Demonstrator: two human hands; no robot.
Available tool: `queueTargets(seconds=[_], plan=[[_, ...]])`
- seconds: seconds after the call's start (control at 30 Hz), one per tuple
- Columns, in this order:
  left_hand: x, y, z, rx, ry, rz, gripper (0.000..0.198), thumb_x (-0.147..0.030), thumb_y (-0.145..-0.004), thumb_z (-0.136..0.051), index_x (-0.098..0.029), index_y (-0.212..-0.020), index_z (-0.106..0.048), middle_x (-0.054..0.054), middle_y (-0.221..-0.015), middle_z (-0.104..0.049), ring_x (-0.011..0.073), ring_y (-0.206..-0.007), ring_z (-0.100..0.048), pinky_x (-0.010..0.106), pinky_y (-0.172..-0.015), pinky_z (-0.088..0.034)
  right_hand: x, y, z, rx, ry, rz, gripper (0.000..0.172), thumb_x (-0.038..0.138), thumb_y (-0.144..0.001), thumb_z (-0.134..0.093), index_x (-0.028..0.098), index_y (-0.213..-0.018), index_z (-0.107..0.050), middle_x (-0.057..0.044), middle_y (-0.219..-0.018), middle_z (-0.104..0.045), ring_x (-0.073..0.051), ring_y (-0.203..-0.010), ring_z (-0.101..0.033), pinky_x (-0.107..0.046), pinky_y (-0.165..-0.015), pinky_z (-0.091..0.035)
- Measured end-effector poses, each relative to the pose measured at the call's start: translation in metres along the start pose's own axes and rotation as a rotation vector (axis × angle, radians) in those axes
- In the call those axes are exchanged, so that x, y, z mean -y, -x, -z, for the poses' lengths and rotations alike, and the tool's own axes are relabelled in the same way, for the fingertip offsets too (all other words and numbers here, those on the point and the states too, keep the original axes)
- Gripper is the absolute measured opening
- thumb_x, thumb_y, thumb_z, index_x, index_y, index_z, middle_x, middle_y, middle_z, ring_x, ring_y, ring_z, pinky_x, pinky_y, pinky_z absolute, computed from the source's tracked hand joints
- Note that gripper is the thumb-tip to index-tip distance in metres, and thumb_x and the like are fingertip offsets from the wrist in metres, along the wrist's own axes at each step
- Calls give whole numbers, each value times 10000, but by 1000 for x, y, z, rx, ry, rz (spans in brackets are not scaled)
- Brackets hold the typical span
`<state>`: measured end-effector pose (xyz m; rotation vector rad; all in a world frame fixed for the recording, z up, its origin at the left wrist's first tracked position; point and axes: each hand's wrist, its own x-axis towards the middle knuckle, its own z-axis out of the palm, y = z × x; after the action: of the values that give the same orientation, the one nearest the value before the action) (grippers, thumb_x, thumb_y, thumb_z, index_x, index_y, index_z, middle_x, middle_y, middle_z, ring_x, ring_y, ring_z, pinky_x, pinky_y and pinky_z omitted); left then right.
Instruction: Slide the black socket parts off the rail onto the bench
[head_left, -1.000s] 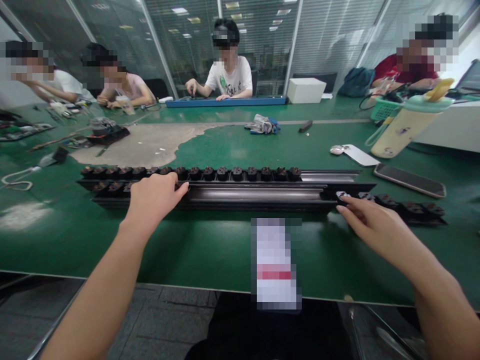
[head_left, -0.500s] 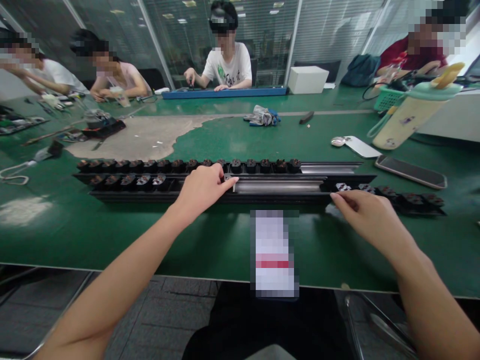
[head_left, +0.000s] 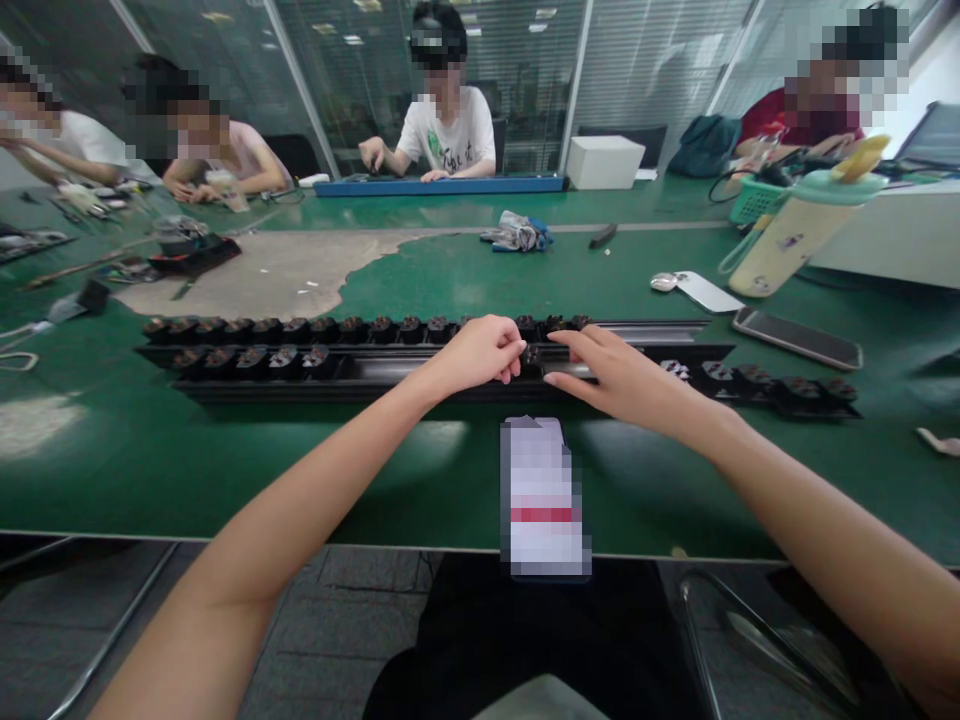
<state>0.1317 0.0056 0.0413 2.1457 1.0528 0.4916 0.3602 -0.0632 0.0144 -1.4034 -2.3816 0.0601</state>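
Observation:
Two long black rails [head_left: 420, 388] lie side by side across the green table [head_left: 300, 470]. The far rail carries a row of small black modules [head_left: 300, 328]. The near rail has several at its left end [head_left: 255, 358] and several more at its right end [head_left: 757, 380]. My left hand [head_left: 484, 352] is over the middle of the near rail, fingers curled on a single black module [head_left: 531, 357]. My right hand [head_left: 611, 378] reaches in from the right, with forefinger and thumb apart just beside that module.
A blurred white card [head_left: 541, 495] lies in front of the rails. A phone [head_left: 796, 338], a tipped cream bottle [head_left: 795, 235] and a green basket [head_left: 754, 200] are at the right. Gloves [head_left: 517, 233] and a white box [head_left: 604, 160] lie farther back. Other people work at the far and side edges.
My left hand slid right along the near rail from its left part to the middle. My right hand left the right-end modules and moved left to meet it.

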Motion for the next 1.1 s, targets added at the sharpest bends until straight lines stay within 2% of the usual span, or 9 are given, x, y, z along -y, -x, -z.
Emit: queueTargets(seconds=[0.13,0.2,0.3,0.4,0.5,0.6,0.83,0.97,1.1], plan=[[6,2,12,71,-148,-121,293,-263,-1018,-550,-153,-794,-704,5,-637,-676,142,-604,-629,255,-634,-453,16,-23,-8,116,123,-55,444,451,-1059,-542,121,-1345,-620,-177,-1229,-673,-318,-1135,-655,-447,-971,-533],[14,7,22,92,-210,-211,315,-330,-1024,-542,-157,-896,-771,28,-750,-734,178,-738,-681,278,-719,-481,22,-29,-11,126,146,-97,407,442,-1073,-520,130,-1316,-618,-164,-1227,-684,-310,-1122,-664,-419,-921,-534],[31,17,34,-49,-292,-301,355,-396,-1032,-522,-163,-1070,-787,66,-952,-781,217,-913,-706,312,-842,-495,26,-32,-14,108,133,-111,381,425,-1085,-496,142,-1316,-604,-151,-1228,-697,-305,-1141,-666,-401,-907,-522],[51,30,39,-150,-349,-265,398,-450,-1030,-537,-150,-1218,-719,20,-807,-685,191,-756,-640,304,-761,-471,23,-33,-13,104,100,-99,378,436,-1081,-486,138,-1281,-605,-159,-1221,-704,-305,-1152,-658,-389,-907,-506],[65,40,39,-146,-358,-229,429,-438,-1008,-572,-162,-1331,-631,-24,-776,-593,172,-712,-593,281,-725,-450,13,-30,-8,119,70,-94,374,464,-1064,-489,147,-1217,-616,-154,-1186,-710,-285,-1074,-661,-364,-863,-488],[70,45,37,-139,-364,-234,434,-427,-1005,-569,-184,-1364,-603,-27,-798,-571,172,-739,-588,275,-737,-447,-3,-23,-2,114,46,-94,336,465,-1031,-519,166,-1137,-629,-127,-1101,-718,-252,-978,-652,-343,-828,-467],[70,44,36,-126,-368,-237,390,-413,-1017,-542,-171,-1308,-635,-24,-793,-565,168,-726,-570,278,-732,-436,-45,8,19,71,-19,-181,361,510,-928,-568,181,-1049,-657,-67,-879,-698,-206,-781,-623,-311,-723,-428],[70,44,36,-108,-343,-237,463,-380,-1015,-545,-172,-1428,-569,-35,-791,-563,165,-723,-574,275,-735,-436,-69,25,33,87,-24,-240,400,563,-888,-583,190,-1006,-665,-35,-769,-673,-180,-686,-594,-296,-668,-413],[69,45,36,-101,-338,-234,504,-363,-1025,-522,-169,-1490,-523,-29,-809,-570,171,-744,-588,278,-739,-440,-88,45,44,61,-19,-329,477,643,-843,-597,196,-990,-678,-43,-753,-678,-190,-665,-583,-314,-656,-421]])
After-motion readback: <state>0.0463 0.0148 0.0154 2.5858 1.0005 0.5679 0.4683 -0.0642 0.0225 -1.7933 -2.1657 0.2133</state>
